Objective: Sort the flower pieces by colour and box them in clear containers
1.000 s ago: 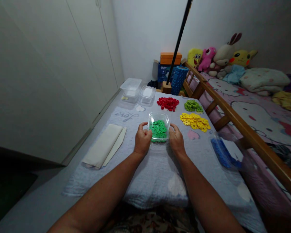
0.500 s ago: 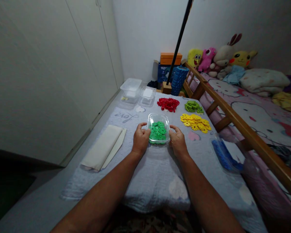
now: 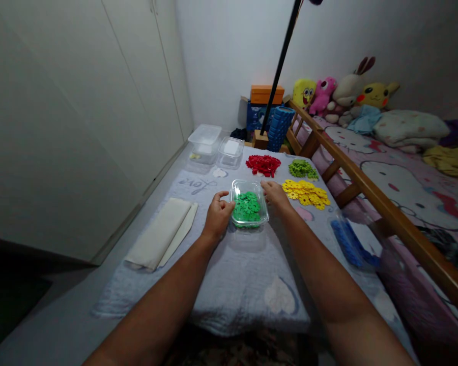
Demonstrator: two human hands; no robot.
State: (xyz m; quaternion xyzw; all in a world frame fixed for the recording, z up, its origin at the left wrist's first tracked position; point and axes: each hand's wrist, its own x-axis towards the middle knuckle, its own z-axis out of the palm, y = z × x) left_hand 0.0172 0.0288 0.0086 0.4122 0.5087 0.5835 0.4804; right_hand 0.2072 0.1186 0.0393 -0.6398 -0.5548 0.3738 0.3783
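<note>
A clear plastic container with green flower-shaped plastic pieces inside stands on the cloth-covered table in front of me. Its top looks covered by a clear lid. My left hand grips its left side, thumb on the near-left rim and fingers around the outside. At the far right corner, the fingers of my right hand are pinched on the rim. Just right of that hand lies a pile of yellow flower-shaped pieces.
Red pieces and light green pieces lie in piles farther back. Clear containers stand at the back left. A folded cloth lies left, a container of blue pieces right. A wooden bed rail borders the right side.
My right hand has moved up from the container's right side to its far right corner. My left hand keeps its place on the left side.
</note>
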